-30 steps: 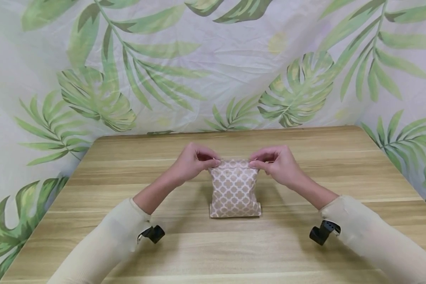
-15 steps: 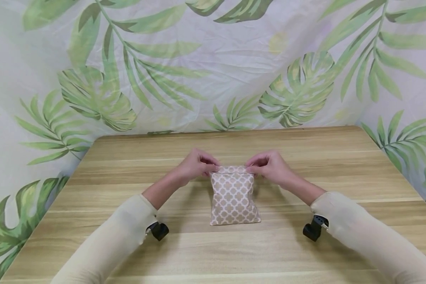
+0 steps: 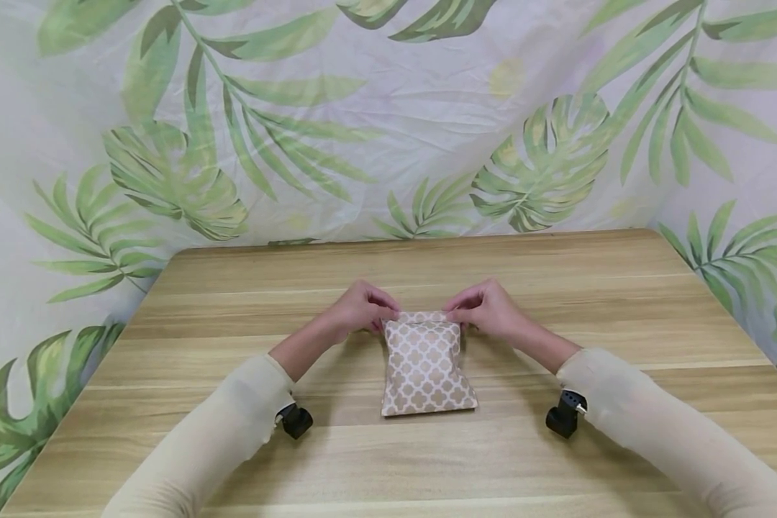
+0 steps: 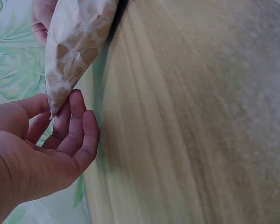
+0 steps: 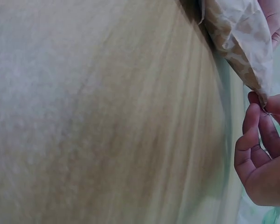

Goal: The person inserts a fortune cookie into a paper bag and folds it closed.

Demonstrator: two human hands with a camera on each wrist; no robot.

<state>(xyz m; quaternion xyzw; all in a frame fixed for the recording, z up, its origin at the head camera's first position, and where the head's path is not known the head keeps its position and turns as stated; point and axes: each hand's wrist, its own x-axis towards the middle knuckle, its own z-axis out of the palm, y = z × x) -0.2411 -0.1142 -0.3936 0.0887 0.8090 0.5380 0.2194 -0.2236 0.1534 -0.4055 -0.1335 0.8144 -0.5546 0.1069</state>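
Observation:
A small paper bag (image 3: 424, 367) with a tan and white quatrefoil pattern stands on the wooden table, its top edge folded over into a band. My left hand (image 3: 361, 309) pinches the left corner of that fold between thumb and fingers. At the opposite corner my right hand (image 3: 488, 311) pinches the fold the same way. In the left wrist view the bag (image 4: 79, 44) tapers to the corner held by the left hand (image 4: 46, 144). The right wrist view has the bag's other corner (image 5: 245, 51) in the right hand (image 5: 270, 149). What the bag contains is hidden.
The wooden table (image 3: 233, 288) reaches back to a leaf-printed cloth (image 3: 427, 129) hanging behind it. A black wrist camera (image 3: 296, 421) sits at the left cuff, and another black camera (image 3: 565, 415) at the right cuff.
Both hands have come down and toward me, slightly closer together, still pinching the fold. The bag's top has lowered with them and its base has slid a little toward me.

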